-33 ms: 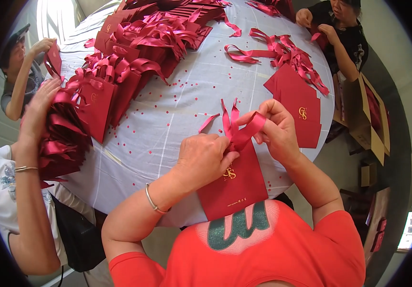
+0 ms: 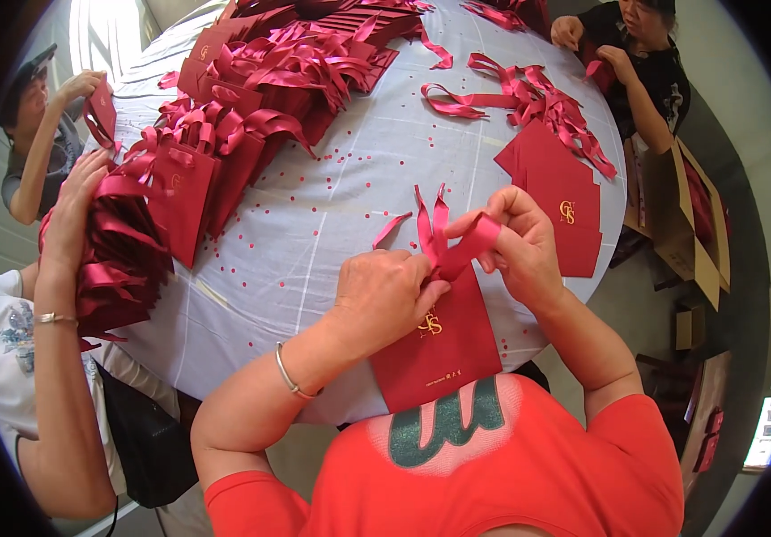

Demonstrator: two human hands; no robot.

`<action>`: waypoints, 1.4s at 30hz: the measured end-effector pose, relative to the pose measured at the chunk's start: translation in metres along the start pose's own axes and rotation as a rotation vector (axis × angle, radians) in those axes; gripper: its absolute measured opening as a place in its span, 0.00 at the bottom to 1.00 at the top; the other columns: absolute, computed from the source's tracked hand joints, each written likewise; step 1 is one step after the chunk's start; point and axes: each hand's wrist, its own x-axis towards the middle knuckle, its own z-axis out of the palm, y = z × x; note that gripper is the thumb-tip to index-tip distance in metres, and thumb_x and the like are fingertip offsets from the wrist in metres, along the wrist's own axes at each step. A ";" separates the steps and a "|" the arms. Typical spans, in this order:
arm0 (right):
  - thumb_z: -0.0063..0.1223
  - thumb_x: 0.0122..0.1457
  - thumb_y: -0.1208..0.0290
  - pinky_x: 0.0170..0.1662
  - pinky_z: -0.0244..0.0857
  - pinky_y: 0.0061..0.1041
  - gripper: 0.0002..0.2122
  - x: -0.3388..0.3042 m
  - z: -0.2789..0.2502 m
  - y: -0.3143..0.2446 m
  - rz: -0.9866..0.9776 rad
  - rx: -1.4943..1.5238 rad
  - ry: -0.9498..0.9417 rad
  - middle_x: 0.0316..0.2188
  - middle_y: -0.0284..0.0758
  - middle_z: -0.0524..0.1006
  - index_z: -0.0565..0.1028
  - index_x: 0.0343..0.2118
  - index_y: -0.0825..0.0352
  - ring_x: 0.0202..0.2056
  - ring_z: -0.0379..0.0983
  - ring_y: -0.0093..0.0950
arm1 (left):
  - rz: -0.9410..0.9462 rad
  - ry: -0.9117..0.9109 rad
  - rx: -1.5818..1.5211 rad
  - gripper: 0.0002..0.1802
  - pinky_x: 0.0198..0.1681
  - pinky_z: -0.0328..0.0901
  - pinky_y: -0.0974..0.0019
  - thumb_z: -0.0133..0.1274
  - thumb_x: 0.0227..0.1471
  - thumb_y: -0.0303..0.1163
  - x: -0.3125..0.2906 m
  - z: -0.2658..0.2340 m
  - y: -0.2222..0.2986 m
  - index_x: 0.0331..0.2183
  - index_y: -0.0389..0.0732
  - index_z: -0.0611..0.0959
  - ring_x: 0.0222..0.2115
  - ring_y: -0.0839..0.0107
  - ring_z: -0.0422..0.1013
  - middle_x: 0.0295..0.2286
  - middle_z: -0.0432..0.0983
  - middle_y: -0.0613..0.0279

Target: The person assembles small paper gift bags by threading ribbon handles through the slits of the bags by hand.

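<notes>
A dark red paper gift bag (image 2: 439, 353) with gold print lies at the table's near edge, against my shirt. My left hand (image 2: 381, 286) is closed at the bag's top edge, thumb and fingers pinching the base of the ribbon there. My right hand (image 2: 521, 243) pinches a loop of the pink-red satin ribbon (image 2: 470, 246), drawn up to the right of the bag. Two ribbon ends stand up beyond my left fingertips, and another short end points out to the left. My fingers hide where the ribbon meets the bag.
Flat red bags (image 2: 557, 201) lie at right, loose ribbons (image 2: 528, 98) beyond them. Many ribboned bags (image 2: 251, 134) heap along the left. Small red dots litter the white tablecloth (image 2: 314, 242). Co-workers handle bags at left and far right. An open cardboard box (image 2: 685, 228) stands right of the table.
My right hand and the ribbon loop have shifted very slightly; both grips stay the same. At left, the nearest co-worker's hand has moved a little over the ribboned bags.
</notes>
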 end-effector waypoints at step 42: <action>0.65 0.46 0.78 0.33 0.66 0.29 0.08 -0.003 0.008 0.012 -0.592 -1.043 -0.199 0.24 0.32 0.76 0.81 0.31 0.65 0.28 0.71 0.30 | -0.479 -0.443 -0.972 0.09 0.19 0.63 0.75 0.50 0.54 0.18 -0.009 -0.063 -0.031 0.39 0.32 0.81 0.16 0.81 0.69 0.27 0.80 0.63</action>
